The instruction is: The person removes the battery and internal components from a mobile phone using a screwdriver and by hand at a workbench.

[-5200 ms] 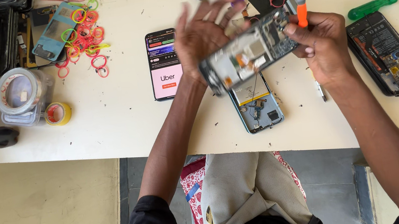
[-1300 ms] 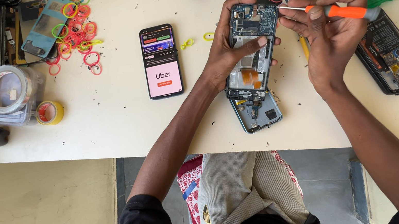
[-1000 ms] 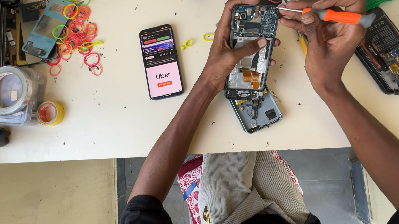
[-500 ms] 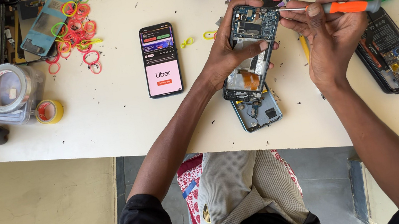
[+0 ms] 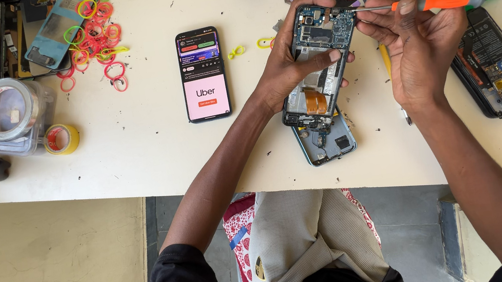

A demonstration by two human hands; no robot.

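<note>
Head view, only 1 camera, so 1 pass. Left hand (image 5: 290, 67) is wrapped around the opened phone (image 5: 317, 63), fingers curled over its far edge and thumb pressed across the middle; the phone is lifted off the white table (image 5: 134, 151), tilted up, with its bare board facing us. Right hand (image 5: 420, 38) is closed in a pinch on the orange-handled screwdriver (image 5: 434, 2), shaft level, tip at the top right corner of the board. We read this as screw work on the upper board area; we cannot tell whether a screw is going in or out.

Below the held phone a teal back shell (image 5: 326, 143) lies flat on the table, part hidden by it. A 2nd stripped phone (image 5: 499, 70) lies to the right, well apart from the hands. A lit phone (image 5: 203, 74) lies to the left, with loose rubber bands (image 5: 98, 31) beyond it.

Next move, as we judge it: keep the tip seated square in the screw head and the left grip firm, as the board is unsupported in the air.
</note>
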